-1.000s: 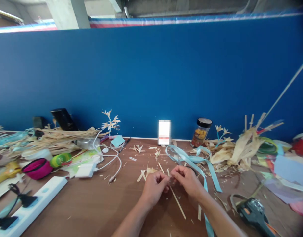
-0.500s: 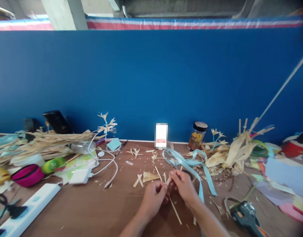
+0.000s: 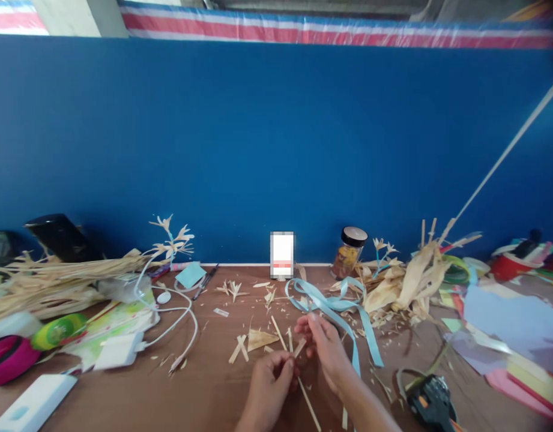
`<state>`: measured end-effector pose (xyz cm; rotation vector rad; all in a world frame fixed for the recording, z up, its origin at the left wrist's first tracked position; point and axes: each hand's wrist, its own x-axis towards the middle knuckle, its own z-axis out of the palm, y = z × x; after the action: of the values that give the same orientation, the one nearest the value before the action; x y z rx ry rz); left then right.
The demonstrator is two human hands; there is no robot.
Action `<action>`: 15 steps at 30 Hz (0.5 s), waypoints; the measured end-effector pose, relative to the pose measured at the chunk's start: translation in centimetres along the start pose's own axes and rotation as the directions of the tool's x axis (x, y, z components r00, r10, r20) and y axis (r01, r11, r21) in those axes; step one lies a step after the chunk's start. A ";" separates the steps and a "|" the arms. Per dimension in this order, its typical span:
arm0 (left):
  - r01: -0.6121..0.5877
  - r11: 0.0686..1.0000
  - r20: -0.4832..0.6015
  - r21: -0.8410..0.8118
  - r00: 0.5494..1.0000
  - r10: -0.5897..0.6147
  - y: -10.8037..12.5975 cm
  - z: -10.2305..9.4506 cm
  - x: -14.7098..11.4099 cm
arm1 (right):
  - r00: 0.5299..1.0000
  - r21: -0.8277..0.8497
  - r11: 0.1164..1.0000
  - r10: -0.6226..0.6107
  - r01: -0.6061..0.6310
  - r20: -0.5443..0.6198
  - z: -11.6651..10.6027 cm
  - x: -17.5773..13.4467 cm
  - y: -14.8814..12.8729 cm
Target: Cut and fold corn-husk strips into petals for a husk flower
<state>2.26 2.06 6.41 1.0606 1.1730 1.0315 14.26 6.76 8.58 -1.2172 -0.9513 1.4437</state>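
Note:
My left hand (image 3: 271, 381) is closed in a pinch, and a pale strip of dried husk (image 3: 299, 347) sticks up from its fingertips. To the right, my right hand (image 3: 325, 348) hovers with its fingers loosely curled and apart, holding nothing I can see. A thin straw-coloured stick (image 3: 310, 405) shows below the left fingertips; whether the left hand touches it is unclear. Beyond the left hand lie a triangular husk piece (image 3: 262, 340) and a crossed pair of short strips (image 3: 239, 348). A light blue ribbon (image 3: 334, 309) curls behind the right hand.
A glue gun (image 3: 432, 401) lies at the right front, near coloured paper sheets (image 3: 513, 324). Behind are a black-lidded jar (image 3: 349, 252) and a bundle of corn husks (image 3: 423, 279). On the left are a white cable (image 3: 196, 324), an adapter (image 3: 118, 351) and a power strip (image 3: 35, 402).
My right hand has come away from the left hand and its fingers have opened. The left hand keeps its pinch on the strip. The view has shifted slightly to the right.

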 end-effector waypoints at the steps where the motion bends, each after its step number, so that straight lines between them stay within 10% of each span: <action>1: -0.013 1.000 0.013 0.026 1.000 0.012 0.1 0.3 -0.2 | 1.000 0.025 1.000 0.003 -0.003 -0.006 -0.1 0.0 -0.5; 8: 0.048 0.985 0.178 0.164 0.981 -0.077 1.4 0.7 -3.6 | 1.000 0.043 0.999 -0.025 0.026 -0.006 -0.4 -1.2 -3.5; 15: 0.097 0.963 0.070 0.251 0.991 -0.118 0.0 -3.3 -6.6 | 0.963 -0.512 0.835 -0.074 0.203 0.260 -0.6 -6.4 -3.6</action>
<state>-1.73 -4.11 7.36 1.2083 1.2992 0.7611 15.66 1.24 13.31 -1.3527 -1.6542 1.2543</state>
